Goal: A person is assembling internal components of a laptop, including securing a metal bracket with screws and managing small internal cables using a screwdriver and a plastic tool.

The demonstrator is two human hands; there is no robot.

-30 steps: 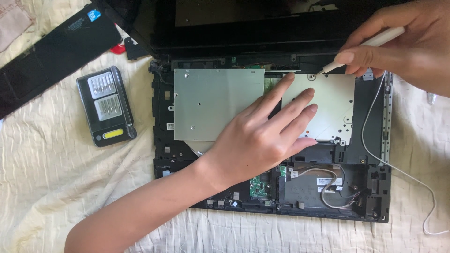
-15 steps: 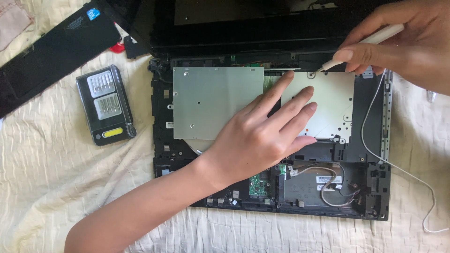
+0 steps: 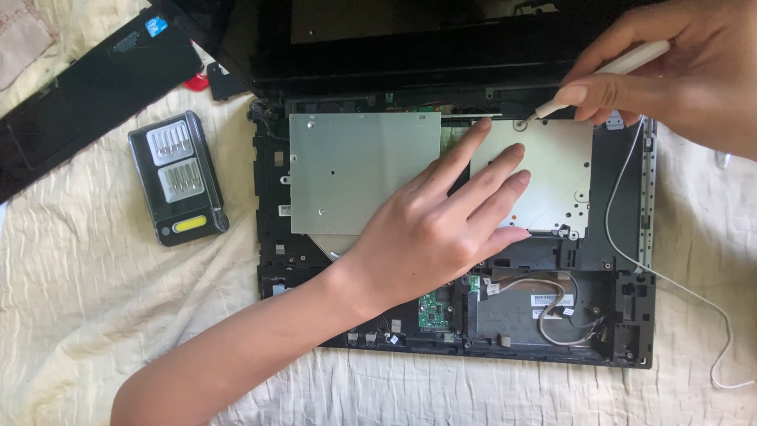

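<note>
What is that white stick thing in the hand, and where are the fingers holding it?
The right hand pinches a white screwdriver near its tip end.

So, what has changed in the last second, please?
Almost nothing. The right hand keeps its grip on the white screwdriver, tip at a screw on the metal plate. The left hand stays flat on that plate. The bit case did not move.
</note>
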